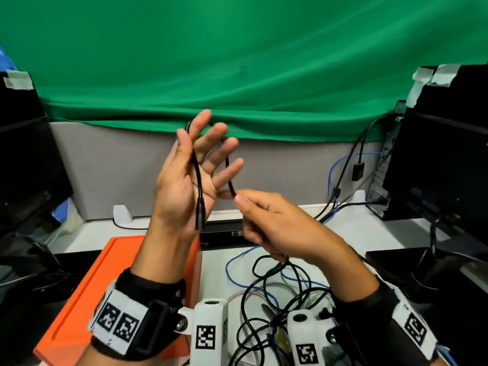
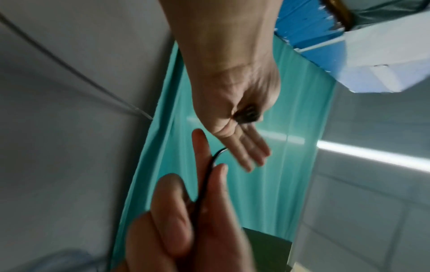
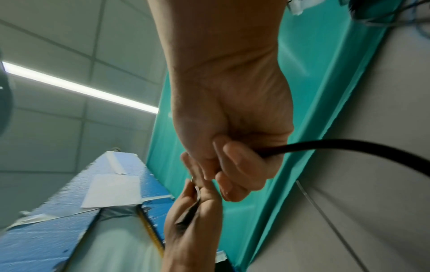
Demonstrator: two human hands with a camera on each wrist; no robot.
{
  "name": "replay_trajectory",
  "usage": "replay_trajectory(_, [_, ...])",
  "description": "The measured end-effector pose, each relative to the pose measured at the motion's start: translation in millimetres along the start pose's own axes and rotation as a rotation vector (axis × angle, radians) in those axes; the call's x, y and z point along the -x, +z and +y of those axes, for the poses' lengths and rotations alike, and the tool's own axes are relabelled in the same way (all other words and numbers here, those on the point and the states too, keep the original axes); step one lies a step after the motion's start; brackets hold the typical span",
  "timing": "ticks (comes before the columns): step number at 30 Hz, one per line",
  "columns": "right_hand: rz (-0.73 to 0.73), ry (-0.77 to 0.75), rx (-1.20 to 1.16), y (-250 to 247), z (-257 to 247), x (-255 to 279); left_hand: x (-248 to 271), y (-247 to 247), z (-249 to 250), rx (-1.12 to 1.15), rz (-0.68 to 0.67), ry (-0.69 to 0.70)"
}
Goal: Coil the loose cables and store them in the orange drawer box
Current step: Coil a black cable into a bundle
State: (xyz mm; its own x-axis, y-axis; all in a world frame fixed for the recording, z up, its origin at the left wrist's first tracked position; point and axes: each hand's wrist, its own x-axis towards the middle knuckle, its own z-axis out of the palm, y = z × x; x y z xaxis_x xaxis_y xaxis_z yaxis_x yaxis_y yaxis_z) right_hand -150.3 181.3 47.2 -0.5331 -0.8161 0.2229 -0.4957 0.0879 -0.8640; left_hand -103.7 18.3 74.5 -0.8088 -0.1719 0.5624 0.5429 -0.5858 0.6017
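The left hand (image 1: pixel 184 178) is raised palm-up, fingers spread straight as a form for winding; the black cable (image 1: pixel 197 178) lies down its palm, plug end at the wrist. The right hand (image 1: pixel 266 220) pinches the cable, feeding 1 loop around. Loose cables (image 1: pixel 266 291) stay mid-surface, beside the orange drawer box (image 1: pixel 87 294).

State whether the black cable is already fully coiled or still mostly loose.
Mostly loose. The black cable makes one loop over the left hand; the rest trails from the right hand to the desk.
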Motion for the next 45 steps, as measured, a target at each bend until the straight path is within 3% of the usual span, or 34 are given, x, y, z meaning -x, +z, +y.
replay_trajectory(6, [-0.073, -0.014, 0.22, 3.5, -24.6, 5.2, 20.1, 10.6, 5.6, -1.214, -0.215, 0.24])
replay_trajectory(8, [-0.1, 0.033, 0.391, -7.3, -41.5, 0.6, 19.9, 7.8, 11.0, -1.472, -0.241, 0.251])
replay_trajectory(10, [-0.085, 0.074, 0.485, -23.9, -60.1, -6.9, 17.3, 3.4, 18.9, -1.56, -0.245, 0.159])
replay_trajectory(12, [-0.021, 0.068, 0.491, -39.3, -77.5, -18.0, 15.3, -4.2, 27.0, -1.448, -0.263, -0.003])
replay_trajectory(16, [0.138, 0.015, 0.296, -51.4, -83.0, -35.0, 14.6, -15.8, 31.7, -0.845, -0.229, -0.291])
replay_trajectory(21, [0.234, -0.134, -0.191, -24.7, -55.8, -34.0, 12.7, -25.3, 33.0, -0.089, -0.18, -0.333])
replay_trajectory(24, [0.319, -0.192, -0.224, -3.3, -36.7, -41.6, 9.2, -27.1, 31.7, 0.336, -0.26, -0.329])
replay_trajectory(26, [0.384, -0.195, -0.195, 4.2, -25.8, -46.4, 7.5, -27.1, 32.3, 0.461, -0.259, -0.327])
replay_trajectory(31, [0.395, -0.116, -0.273, 16.3, -10.7, -47.7, 10.0, -29.7, 21.2, 0.433, -0.325, -0.37])
replay_trajectory(37, [0.469, -0.15, 0.088, 3.6, -0.7, -51.6, 7.0, -31.1, 19.7, -0.095, -0.215, -0.457])
replay_trajectory(41, [0.329, -0.099, -0.122, -1.4, -5.0, -42.7, 2.9, -28.8, 26.1, -0.376, -0.046, -0.414])
replay_trajectory(45, [0.339, -0.08, -0.267, 5.0, -11.3, -43.0, 2.8, -31.6, 20.0, -0.617, -0.06, -0.259])
